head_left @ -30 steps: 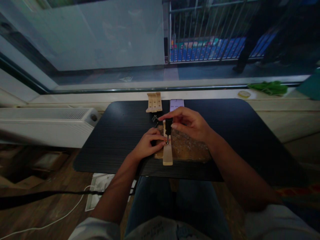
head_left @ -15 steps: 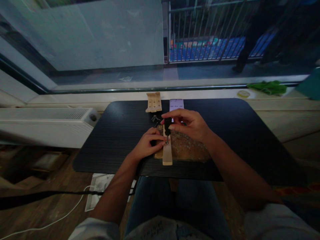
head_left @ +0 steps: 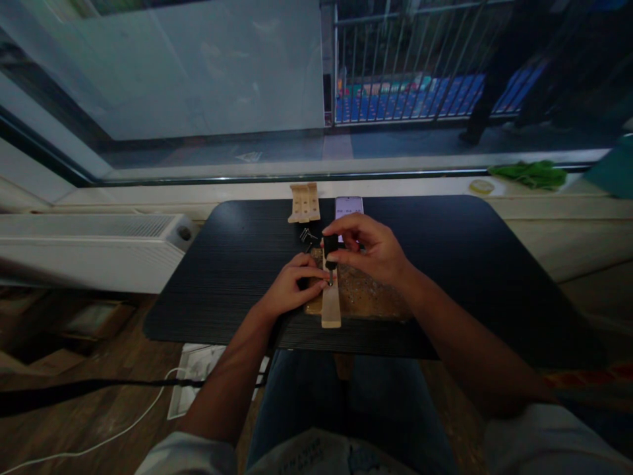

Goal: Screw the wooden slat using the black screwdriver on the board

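My right hand (head_left: 370,245) grips the black handle of a screwdriver (head_left: 330,254) between thumb and fingers. The screwdriver stands nearly upright, its metal shaft pointing down at a small screw in a pale wooden strip (head_left: 331,311). That strip lies lengthwise across a brown board (head_left: 373,295) that looks wrapped in shiny film. From the left, my left hand (head_left: 291,285) holds the strip, thumb and index fingertips pressed close to the screwdriver's tip. Whether those fingertips also touch the screw is too small to tell.
Beyond my hands on the black table (head_left: 212,270) are several small dark metal pieces (head_left: 307,235), some pale wooden parts with holes (head_left: 305,203) and a lit phone (head_left: 349,206). Green leaves (head_left: 531,174) and a yellowish roll (head_left: 481,187) lie on the windowsill. A radiator (head_left: 93,254) stands left.
My right hand has shifted slightly and its fingers have turned a little around the screwdriver handle. My left hand and the wooden strip have stayed in place.
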`<state>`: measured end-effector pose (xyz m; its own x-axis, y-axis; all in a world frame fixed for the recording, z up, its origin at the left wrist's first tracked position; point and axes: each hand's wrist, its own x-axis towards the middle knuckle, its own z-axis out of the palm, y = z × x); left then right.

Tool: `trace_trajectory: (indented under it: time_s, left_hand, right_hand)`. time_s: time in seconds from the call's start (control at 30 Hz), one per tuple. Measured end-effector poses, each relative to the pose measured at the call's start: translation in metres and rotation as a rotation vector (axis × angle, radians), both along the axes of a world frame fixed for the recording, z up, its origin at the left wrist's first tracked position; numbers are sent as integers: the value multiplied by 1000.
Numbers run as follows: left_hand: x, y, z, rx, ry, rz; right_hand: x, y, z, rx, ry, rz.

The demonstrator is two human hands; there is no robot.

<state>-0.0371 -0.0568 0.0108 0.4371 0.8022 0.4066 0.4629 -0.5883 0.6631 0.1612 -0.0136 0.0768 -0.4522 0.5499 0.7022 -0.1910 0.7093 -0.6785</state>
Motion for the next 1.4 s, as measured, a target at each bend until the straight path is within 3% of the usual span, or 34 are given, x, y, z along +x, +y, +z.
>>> trace_trajectory:
  time_s: [0.43,0.8,1.0,1.23,1.4]
  left_hand:
    - [-1,1,-3,15,12,-2]
    - [0,1,-1,13,-22,-15]
    - [0,0,0,0,-30,-20]
    - [1,1,1,27,-19,-21]
    - [1,0,1,25,-26,-24]
  right_hand:
    - [-6,-1,-6,1,14,-42]
    - [-3,1,-2,142,4,-2]
    - [6,0,4,26,-131,124]
    - [7,0,4,-142,-42,276]
    - [5,0,3,-114,-52,167]
